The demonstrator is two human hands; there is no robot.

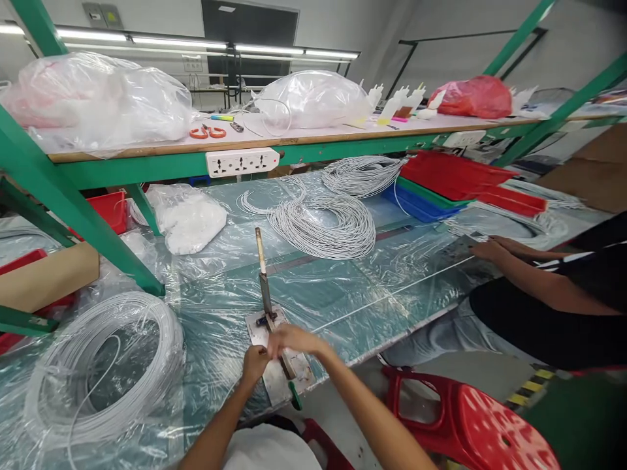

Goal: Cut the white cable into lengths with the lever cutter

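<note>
My left hand (255, 363) is closed in a pinch on a thin white cable (392, 294), at the left edge of a small lever cutter's pale base plate (277, 388). My right hand (292, 341) reaches over the cutter with bent fingers close to my left fingertips; it is slightly blurred, so its grip is unclear. The cutter's lever (262, 271) stands up beyond my hands, its grip wrapped in white. From my right hand the cable runs straight across the bench to a metal block (455, 253) by a co-worker's hands (494, 251).
Coils of grey-white cable (323, 225) lie mid-bench, and a large coil (157, 339) sits at left. Stacked trays (431, 202) stand at back right. Above runs a shelf with bags, orange scissors (208, 132) and a power strip (242, 162). A red stool (484, 424) is at lower right.
</note>
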